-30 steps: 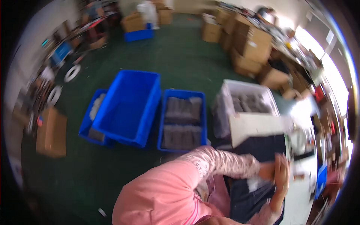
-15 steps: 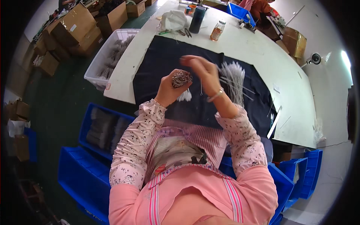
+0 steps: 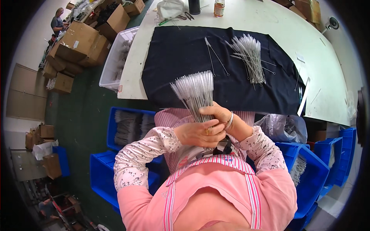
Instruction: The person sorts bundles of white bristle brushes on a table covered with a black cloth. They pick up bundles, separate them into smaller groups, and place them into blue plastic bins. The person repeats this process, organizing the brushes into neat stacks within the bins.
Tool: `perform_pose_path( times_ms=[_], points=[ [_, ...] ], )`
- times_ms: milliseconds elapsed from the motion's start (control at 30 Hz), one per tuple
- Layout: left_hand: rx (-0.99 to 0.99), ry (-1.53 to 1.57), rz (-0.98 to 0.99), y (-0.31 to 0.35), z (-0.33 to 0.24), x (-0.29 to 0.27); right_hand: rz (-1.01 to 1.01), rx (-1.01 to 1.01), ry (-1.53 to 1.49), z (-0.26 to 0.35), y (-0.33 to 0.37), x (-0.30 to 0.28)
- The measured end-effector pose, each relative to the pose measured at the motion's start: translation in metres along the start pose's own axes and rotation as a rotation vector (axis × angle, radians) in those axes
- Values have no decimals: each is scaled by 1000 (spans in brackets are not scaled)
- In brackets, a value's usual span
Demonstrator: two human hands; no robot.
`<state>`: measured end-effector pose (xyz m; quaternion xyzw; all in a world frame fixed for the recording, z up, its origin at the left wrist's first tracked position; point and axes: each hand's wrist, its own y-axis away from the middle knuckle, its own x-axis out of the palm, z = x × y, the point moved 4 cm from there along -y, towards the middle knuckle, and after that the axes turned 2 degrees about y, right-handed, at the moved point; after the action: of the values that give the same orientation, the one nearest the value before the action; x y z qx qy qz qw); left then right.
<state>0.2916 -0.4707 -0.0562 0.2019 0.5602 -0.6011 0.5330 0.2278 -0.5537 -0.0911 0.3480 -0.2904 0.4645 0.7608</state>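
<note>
Close to my body I hold a thick bundle of straw-cleaning brushes (image 3: 194, 86), white bristle heads fanned upward and thin wire stems pointing down. My left hand (image 3: 198, 134) is wrapped round the lower stems. From the other side my right hand (image 3: 220, 114) grips the same bundle, thumb across the stems. Beyond, on a dark cloth (image 3: 173, 54), lies a pile of similar brushes (image 3: 250, 57), bristles away from me and looped ends nearer. Two loose brushes (image 3: 211, 54) lie to the left of that pile.
The white table (image 3: 133, 82) carries a glass bottle (image 3: 219, 8), a dark cylinder (image 3: 194, 7) and small snips (image 3: 189, 15). Blue bins (image 3: 102, 169) stand at both sides of me, some holding brushes. A white crate (image 3: 111, 65) and cardboard boxes (image 3: 77, 42) are at left; a person (image 3: 58, 23) is behind.
The bundle has come down toward my body and turned, so the bristles now show upward. My right hand, earlier raised and apart, now grips it too. The view has shifted.
</note>
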Motion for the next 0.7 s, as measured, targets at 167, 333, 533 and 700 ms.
perform_pose_path(
  times_ms=[167, 333, 533, 700],
  points=[
    [-263, -169, -39, 4, -5, -2, 3, -100, 43, 12, -6, 7],
    [-798, -216, -23, 11, 14, -20, -81, -200, -111, 21, -7, -1],
    [-1637, 1639, -846, 44, -4, 35, -108, -349, -58, 32, -17, 2],
    [-1743, 1625, -435, 39, -5, 51, -57, -413, 35, 28, -20, 5]
  ],
)
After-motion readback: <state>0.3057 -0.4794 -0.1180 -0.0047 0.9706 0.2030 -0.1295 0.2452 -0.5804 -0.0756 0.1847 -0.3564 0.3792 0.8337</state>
